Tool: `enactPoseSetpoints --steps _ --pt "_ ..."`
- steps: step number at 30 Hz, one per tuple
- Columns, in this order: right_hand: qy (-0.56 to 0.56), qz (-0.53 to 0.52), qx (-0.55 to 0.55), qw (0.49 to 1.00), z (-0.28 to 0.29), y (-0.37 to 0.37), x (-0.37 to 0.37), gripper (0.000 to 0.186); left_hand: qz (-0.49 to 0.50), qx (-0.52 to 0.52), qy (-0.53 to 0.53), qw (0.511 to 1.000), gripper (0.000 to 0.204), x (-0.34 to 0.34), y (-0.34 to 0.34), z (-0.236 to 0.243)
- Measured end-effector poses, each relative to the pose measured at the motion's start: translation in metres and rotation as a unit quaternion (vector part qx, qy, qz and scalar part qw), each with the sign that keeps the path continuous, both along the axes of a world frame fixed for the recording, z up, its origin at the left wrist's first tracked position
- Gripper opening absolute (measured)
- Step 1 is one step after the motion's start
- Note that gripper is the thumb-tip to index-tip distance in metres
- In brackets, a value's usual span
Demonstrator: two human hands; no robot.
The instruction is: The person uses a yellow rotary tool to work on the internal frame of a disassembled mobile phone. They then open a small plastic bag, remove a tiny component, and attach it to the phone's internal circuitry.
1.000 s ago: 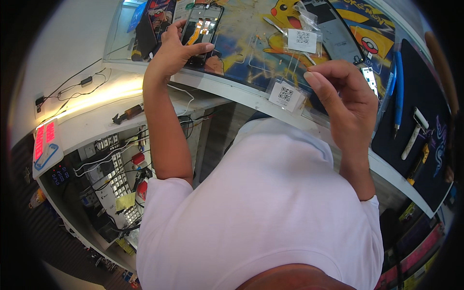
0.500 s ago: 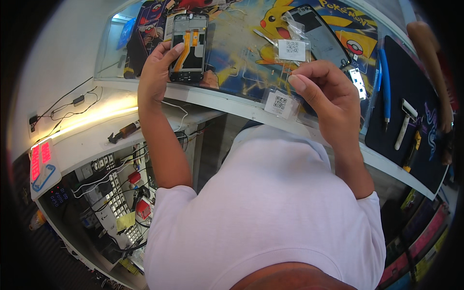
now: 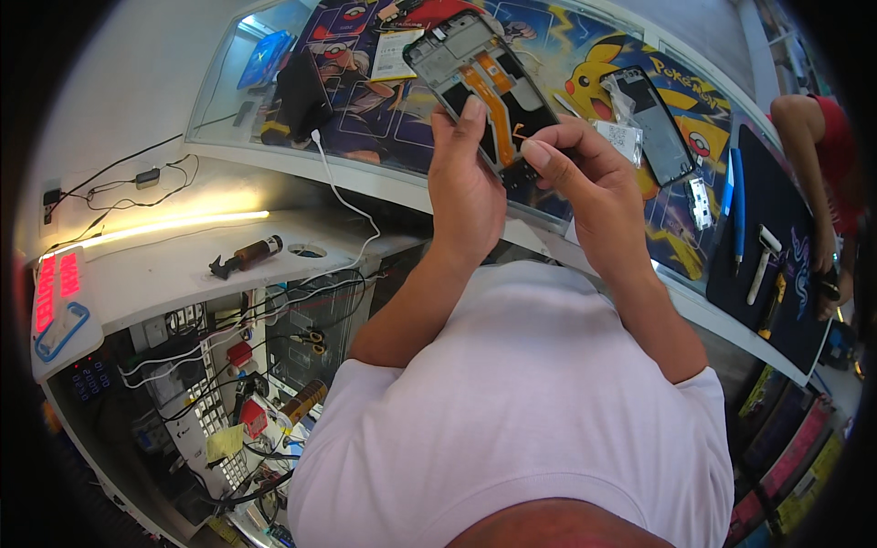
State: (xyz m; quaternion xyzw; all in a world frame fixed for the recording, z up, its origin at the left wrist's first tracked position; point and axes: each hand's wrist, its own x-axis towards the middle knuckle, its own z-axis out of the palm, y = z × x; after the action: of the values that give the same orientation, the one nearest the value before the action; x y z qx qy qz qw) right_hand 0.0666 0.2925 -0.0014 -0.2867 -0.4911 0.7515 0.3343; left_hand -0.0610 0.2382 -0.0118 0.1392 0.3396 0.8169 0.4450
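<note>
My left hand (image 3: 468, 196) is closed around the lower left side of an opened phone (image 3: 449, 68), held tilted over the table's front edge. Inside the phone frame run wide orange flex cables (image 3: 489, 91) beside black areas. At the phone's lower right end, my right hand (image 3: 598, 187) pinches a small orange flex cable (image 3: 519, 133) between thumb and index finger. The small piece is over or against the frame; whether it touches I cannot tell. My right fingers hide part of the phone's edge.
Right of my hands lie a clear bag with a printed label (image 3: 625, 137), a phone back housing (image 3: 671, 142) and a metal plate (image 3: 700, 203). A blue pen-like tool (image 3: 738, 205) and white roller (image 3: 766, 251) rest farther right, near another person's arm (image 3: 808, 151). A battery (image 3: 393, 57) lies behind.
My left hand has brought the phone rightward and tilted it. My right hand has come to the phone's lower end with the small orange piece. My view has shifted, showing more of the left side.
</note>
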Motion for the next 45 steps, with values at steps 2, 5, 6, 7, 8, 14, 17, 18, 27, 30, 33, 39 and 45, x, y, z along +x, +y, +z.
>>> enactPoseSetpoints --steps 2,5,6,7,8,14,17,18,27,30,33,39,45 --pt "-0.008 -0.022 0.023 0.999 0.003 -0.002 -0.001 0.015 -0.027 -0.006 0.006 1.000 0.049 -0.001 -0.007 0.003" --pt "-0.016 -0.020 0.046 0.999 0.010 0.002 0.003 0.015 -0.074 0.035 0.005 0.997 0.072 -0.019 -0.014 0.006" --pt "-0.028 -0.011 0.059 0.998 0.013 0.006 0.007 0.016 -0.118 0.080 -0.020 0.990 0.074 -0.030 -0.015 0.008" --pt "-0.054 0.013 0.119 0.991 0.018 0.013 0.011 0.017 -0.164 0.113 -0.046 0.979 0.075 -0.043 -0.017 0.010" --pt "-0.052 0.048 0.135 0.988 0.021 0.020 0.016 0.017 -0.205 0.129 -0.065 0.968 0.077 -0.053 -0.019 0.012" --pt "-0.137 0.107 0.257 0.950 0.037 0.054 0.042 0.023 -0.365 -0.022 0.066 0.929 0.054 -0.076 -0.026 0.023" --pt "-0.142 0.118 0.238 0.953 0.041 0.061 0.039 0.022 -0.339 -0.045 0.068 0.937 0.051 -0.074 -0.023 0.027" --pt "-0.132 0.105 0.252 0.953 0.044 0.060 0.036 0.018 -0.334 -0.035 0.057 0.940 0.049 -0.073 -0.021 0.028" --pt "-0.177 0.009 0.361 0.916 0.066 -0.011 0.011 0.015 -0.215 -0.002 0.063 0.975 0.039 -0.063 -0.028 0.041" --pt "-0.193 0.026 0.264 0.945 0.057 -0.018 0.000 0.014 -0.182 -0.033 0.077 0.980 0.040 -0.059 -0.032 0.043" --pt "-0.212 0.017 0.268 0.940 0.061 -0.014 -0.004 0.017 -0.194 -0.001 0.059 0.979 0.037 -0.065 -0.035 0.039" --pt "-0.282 0.057 0.234 0.929 0.080 -0.008 -0.006 0.020 -0.226 0.039 0.096 0.969 0.035 -0.079 -0.037 0.024" --pt "-0.279 0.104 0.211 0.931 0.082 0.001 -0.005 0.020 -0.224 0.052 0.079 0.970 0.031 -0.081 -0.039 0.021"
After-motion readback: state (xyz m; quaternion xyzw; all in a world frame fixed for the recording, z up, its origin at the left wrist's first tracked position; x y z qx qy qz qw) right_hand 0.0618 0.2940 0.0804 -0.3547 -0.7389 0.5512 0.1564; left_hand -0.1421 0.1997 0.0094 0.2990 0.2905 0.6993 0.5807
